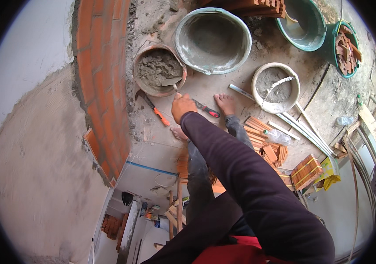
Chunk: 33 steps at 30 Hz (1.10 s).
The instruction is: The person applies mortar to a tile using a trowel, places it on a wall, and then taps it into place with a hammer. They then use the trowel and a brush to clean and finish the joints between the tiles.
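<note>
My right hand (182, 107) is closed around the handle of a trowel (171, 82). Its blade rests at the mortar's near edge inside a round tub (137, 70). Grey, lumpy mortar (158, 67) fills much of that tub. Beside the hand, on the floor, lies a tool with a red and black handle (211, 111). To its left is another tool with an orange handle (161, 117) and a dark curved head. My left hand is out of view; only part of a dark sleeve shows low in the picture.
A brick wall section (104, 79) rises at left. A large greenish basin (179, 39) stands beyond the tub. Right of my feet are a pale bucket (297, 90) of grey material, white pipes (304, 128) and stacked bricks (307, 172). Green buckets (322, 37) stand far right.
</note>
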Each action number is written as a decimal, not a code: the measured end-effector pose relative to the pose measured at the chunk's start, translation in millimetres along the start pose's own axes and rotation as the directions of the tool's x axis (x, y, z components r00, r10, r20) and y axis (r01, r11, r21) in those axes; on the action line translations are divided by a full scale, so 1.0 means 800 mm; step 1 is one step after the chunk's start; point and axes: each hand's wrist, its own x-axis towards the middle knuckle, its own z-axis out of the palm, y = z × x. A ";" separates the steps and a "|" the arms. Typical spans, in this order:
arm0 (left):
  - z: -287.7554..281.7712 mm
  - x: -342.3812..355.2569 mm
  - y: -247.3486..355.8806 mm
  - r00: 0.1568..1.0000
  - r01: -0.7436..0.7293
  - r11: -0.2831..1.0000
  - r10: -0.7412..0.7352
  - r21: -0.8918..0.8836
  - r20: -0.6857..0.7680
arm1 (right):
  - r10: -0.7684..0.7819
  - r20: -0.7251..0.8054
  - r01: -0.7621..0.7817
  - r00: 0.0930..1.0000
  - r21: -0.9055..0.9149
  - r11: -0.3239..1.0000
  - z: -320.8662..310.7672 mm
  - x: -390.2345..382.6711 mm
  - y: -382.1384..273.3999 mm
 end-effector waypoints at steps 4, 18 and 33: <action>0.005 0.006 0.005 1.000 0.007 0.999 -0.008 -0.038 -0.024 | -0.052 0.047 0.050 0.998 0.037 0.998 -0.015 -0.011 0.006; 0.034 0.010 -0.010 0.987 -0.034 0.997 0.022 -0.072 -0.160 | -0.395 -0.146 0.354 0.907 -0.244 0.903 -0.078 -0.053 0.114; -0.060 0.020 0.028 0.972 -0.187 0.979 0.196 0.083 -0.130 | -0.128 0.051 0.133 0.990 -0.114 0.984 -0.060 0.000 0.030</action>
